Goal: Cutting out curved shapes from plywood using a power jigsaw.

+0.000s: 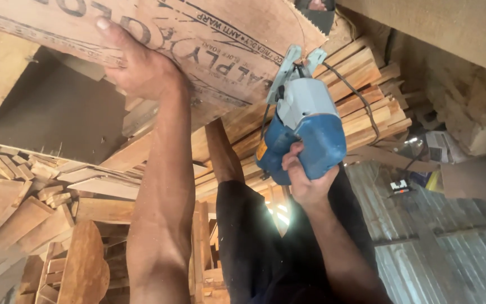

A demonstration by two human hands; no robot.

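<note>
Plywood (215, 39) fills the upper part of the view, a printed sheet taken here as the landmark. The left hand (136, 65) is pressed flat against its face, fingers spread wide and nothing gripped. Just beside the sheet's right edge, a blue and grey jigsaw (302, 126) is clasped by the right hand (305, 180), fingers wrapped tight round its handle, its metal base turned toward the sheet. Behind the plywood a strapped bundle of wooden slats (367, 95) is seen. Below the sheet, offcuts (23, 208) are piled, and corrugated metal sheeting (440, 247) is visible further off.
</note>
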